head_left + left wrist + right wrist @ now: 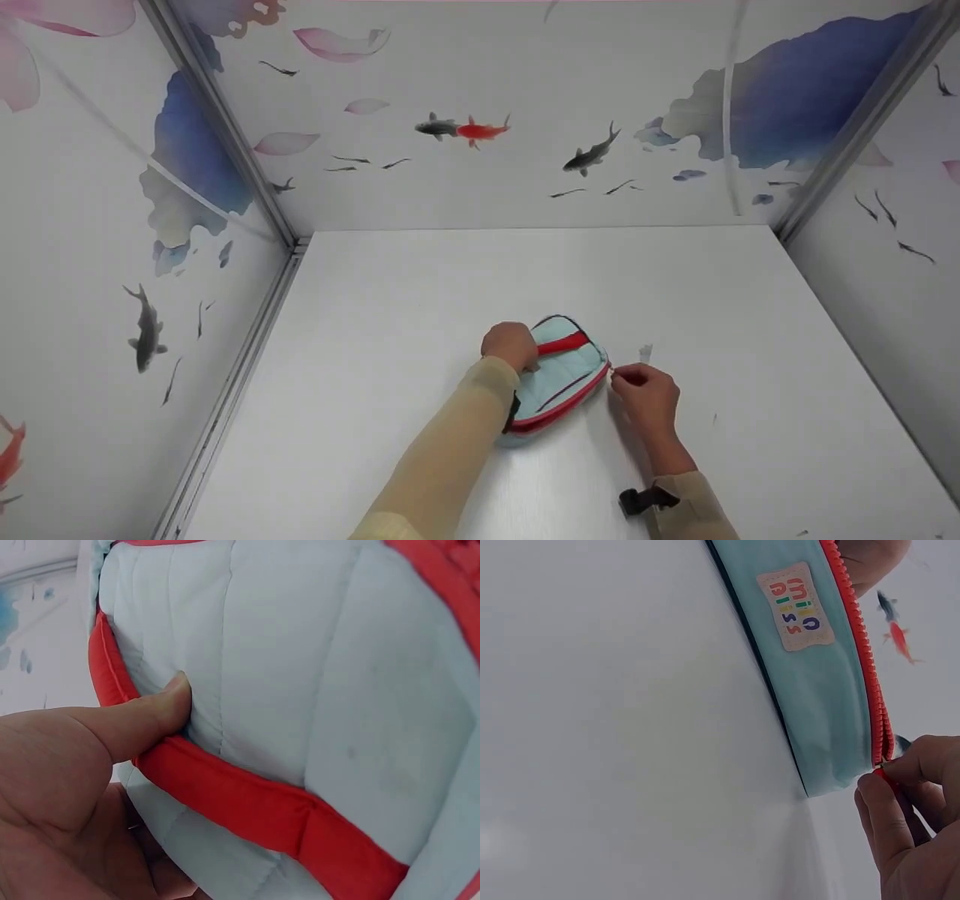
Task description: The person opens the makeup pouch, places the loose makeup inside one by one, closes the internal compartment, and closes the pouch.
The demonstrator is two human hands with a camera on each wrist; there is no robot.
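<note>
A light blue quilted pouch point(559, 379) with red trim lies on the white table. My left hand point(510, 345) grips its left side, thumb on the top face across the red strap point(217, 784) in the left wrist view; the other fingers are partly hidden beneath. At the pouch's right corner, my right hand point(649, 394) pinches the red zipper pull point(885, 775) between thumb and fingers. Along the side runs the red zipper point(861, 645), its teeth parted a little near that corner. A patch with coloured letters point(796, 607) is on the pouch's side.
White panels printed with fish and petals surround the white table point(390, 300) at the back and both sides. A small clear scrap point(646, 352) lies just beyond my right hand. Black straps sit at both wrists.
</note>
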